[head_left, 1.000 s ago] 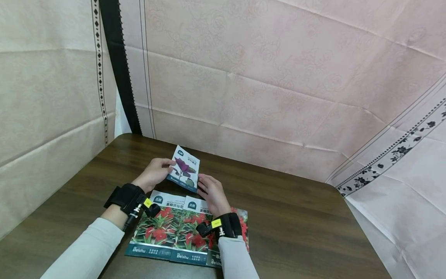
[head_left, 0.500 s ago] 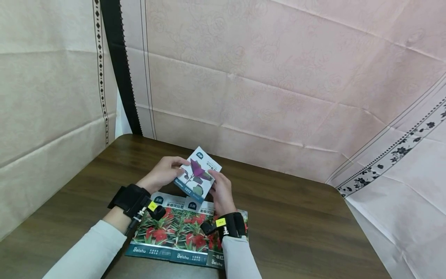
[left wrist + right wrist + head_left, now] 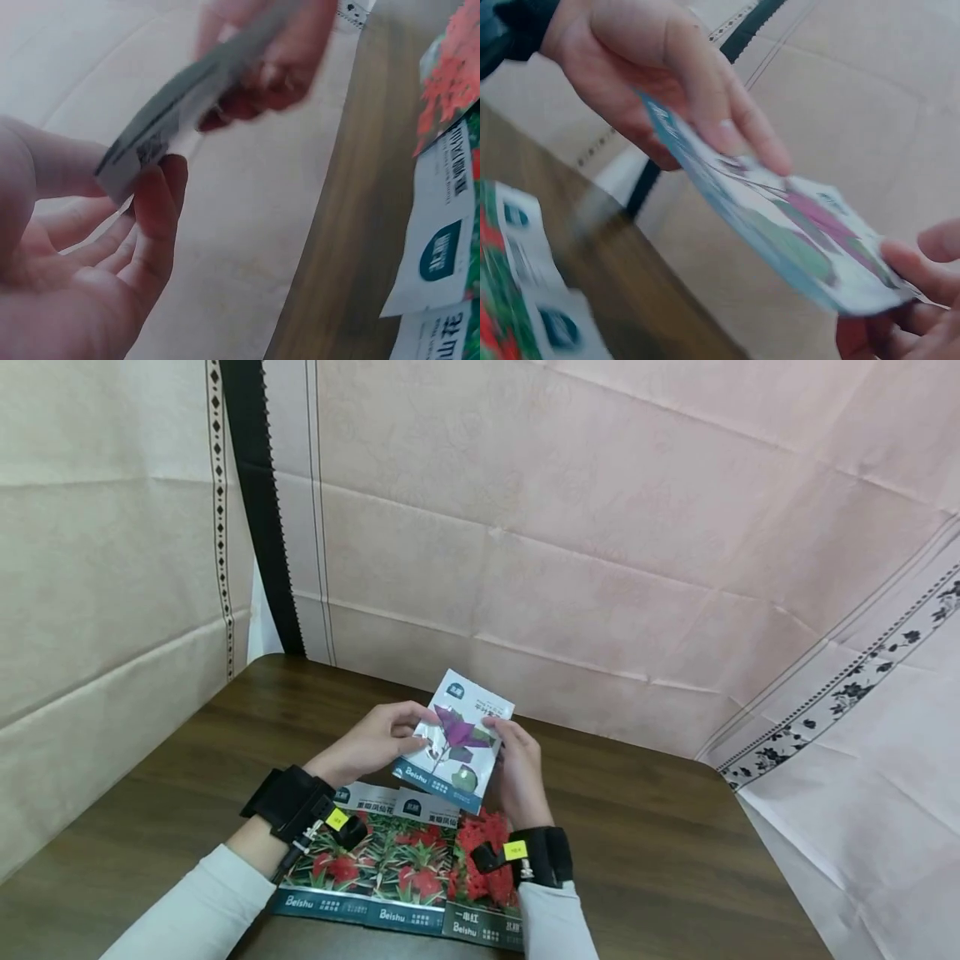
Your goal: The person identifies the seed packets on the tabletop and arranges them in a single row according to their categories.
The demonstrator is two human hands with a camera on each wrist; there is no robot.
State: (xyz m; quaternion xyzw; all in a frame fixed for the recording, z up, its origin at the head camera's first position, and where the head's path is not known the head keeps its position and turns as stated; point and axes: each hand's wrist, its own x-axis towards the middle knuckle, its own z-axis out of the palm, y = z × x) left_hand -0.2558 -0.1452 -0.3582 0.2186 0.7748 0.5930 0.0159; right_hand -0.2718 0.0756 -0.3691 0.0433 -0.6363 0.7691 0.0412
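Note:
A white seed packet (image 3: 450,760) with a purple flower and a blue "Beishu" band is held up, tilted, above the table. My left hand (image 3: 375,742) pinches its left edge; in the left wrist view the fingers (image 3: 154,214) curl behind the packet (image 3: 176,120), which looks bent. My right hand (image 3: 521,772) pinches the opposite edge, thumb in front and fingers behind, as the right wrist view shows on the packet (image 3: 780,232). Below lie red-flowered packets side by side: a left one (image 3: 330,902), a middle one (image 3: 408,906) and a right one (image 3: 483,906), partly covered by my wrists.
The brown wooden table (image 3: 637,860) extends beyond the packets on both sides. Pale patterned cloth (image 3: 562,593) hangs behind it and at the sides. A black strip (image 3: 258,510) runs down at the back left corner.
Both hands have carried the purple-flower packet to the right and nearer. The right hand's fingers, earlier beside its edge, now grip it. The red-flowered packets stay in place.

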